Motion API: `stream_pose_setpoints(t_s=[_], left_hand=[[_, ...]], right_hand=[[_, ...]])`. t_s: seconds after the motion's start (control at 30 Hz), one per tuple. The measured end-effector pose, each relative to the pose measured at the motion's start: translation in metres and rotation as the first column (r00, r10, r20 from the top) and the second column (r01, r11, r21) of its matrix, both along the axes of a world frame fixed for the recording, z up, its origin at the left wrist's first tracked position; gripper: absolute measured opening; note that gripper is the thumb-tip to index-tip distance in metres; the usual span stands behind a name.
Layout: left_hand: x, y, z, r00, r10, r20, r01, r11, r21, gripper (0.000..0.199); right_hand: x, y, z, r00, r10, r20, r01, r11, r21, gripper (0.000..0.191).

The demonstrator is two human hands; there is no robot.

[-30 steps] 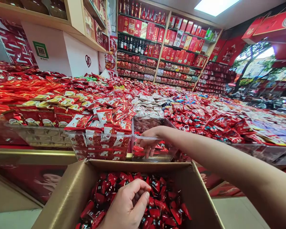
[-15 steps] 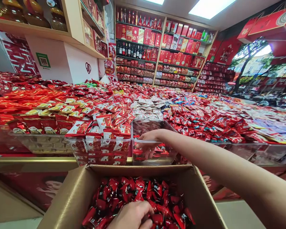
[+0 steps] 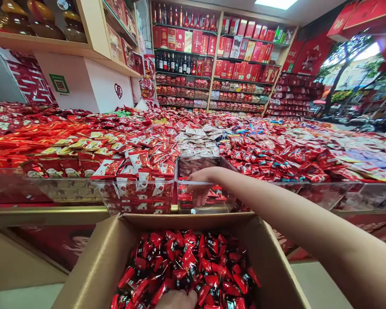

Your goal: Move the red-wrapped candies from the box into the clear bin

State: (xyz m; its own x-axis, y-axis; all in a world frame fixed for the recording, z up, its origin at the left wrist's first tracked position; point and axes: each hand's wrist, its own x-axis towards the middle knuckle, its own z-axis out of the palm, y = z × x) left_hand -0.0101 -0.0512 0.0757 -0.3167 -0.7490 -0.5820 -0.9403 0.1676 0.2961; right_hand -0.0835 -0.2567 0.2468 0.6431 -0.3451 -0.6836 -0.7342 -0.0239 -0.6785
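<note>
A cardboard box (image 3: 93, 253) full of red-and-black wrapped candies (image 3: 186, 257) stands at the bottom centre. My left hand (image 3: 176, 299) is low in the box among the candies, cut off by the lower frame edge; what its fingers hold is hidden. My right arm reaches in from the right, and my right hand (image 3: 201, 186) is inside a clear plastic bin (image 3: 212, 207) beyond the box. Its fingers point down, spread a little, by a few red packets (image 3: 217, 193) at the bin's bottom. Nothing shows in that hand.
Left of the bin, another clear bin (image 3: 131, 195) is heaped with red-and-white packets. Piles of wrapped sweets (image 3: 270, 159) cover the counter on both sides. Shelves of bottles and red boxes (image 3: 193, 40) stand behind. A white pillar (image 3: 106, 86) rises at left.
My left hand has moved lower in the frame, toward me, showing more of the candies. My right hand remains in the clear bin. The view has shifted slightly.
</note>
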Motion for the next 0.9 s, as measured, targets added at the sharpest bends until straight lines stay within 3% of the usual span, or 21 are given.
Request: stream_pose_setpoints(t_s=[0.13,0.27,0.37,0.5,0.6,0.7,0.77,0.8,0.87,0.9], left_hand=[[-0.003,-0.001,0.007,0.999,0.015,0.028,-0.015,1.0,-0.008,0.039],[-0.005,0.0,0.014,0.999,0.039,0.035,-0.039,0.999,-0.005,0.036],[-0.006,0.0,0.018,0.997,0.075,0.014,-0.075,0.997,0.008,0.022],[0.002,-0.001,0.029,0.978,0.121,-0.17,-0.124,0.992,-0.003,0.011],[0.014,-0.003,0.048,0.924,0.147,-0.352,-0.161,0.987,-0.013,0.007],[0.022,-0.007,0.071,0.831,0.176,-0.527,-0.213,0.977,-0.01,0.011],[0.024,-0.009,0.083,0.734,0.223,-0.641,-0.244,0.968,0.058,0.016],[0.023,-0.01,0.088,0.658,0.267,-0.704,-0.259,0.958,0.121,0.018],[0.022,-0.009,0.095,0.475,0.356,-0.805,-0.274,0.929,0.249,0.018],[0.021,-0.009,0.097,0.395,0.385,-0.834,-0.27,0.917,0.295,0.016]], right_hand=[[-0.002,0.0,0.001,0.998,0.052,0.047,-0.051,0.999,-0.017,0.028],[-0.003,0.003,0.004,0.994,0.112,0.015,-0.107,0.971,-0.213,0.025],[-0.003,0.005,0.004,0.994,0.107,0.027,-0.094,0.948,-0.304,0.022],[-0.001,-0.001,0.005,0.991,0.085,0.107,-0.026,0.886,-0.462,0.011],[-0.004,0.002,0.015,0.974,0.043,0.221,0.101,0.795,-0.598,0.005],[-0.018,0.031,0.025,0.907,0.029,0.419,0.3,0.655,-0.694,0.018],[-0.034,0.066,0.024,0.803,0.111,0.586,0.453,0.526,-0.72,0.022],[-0.043,0.085,0.02,0.763,0.173,0.623,0.483,0.487,-0.727,0.021],[-0.06,0.119,0.005,0.773,0.207,0.6,0.44,0.508,-0.741,0.019],[-0.067,0.132,-0.006,0.799,0.186,0.572,0.393,0.559,-0.73,0.024]])
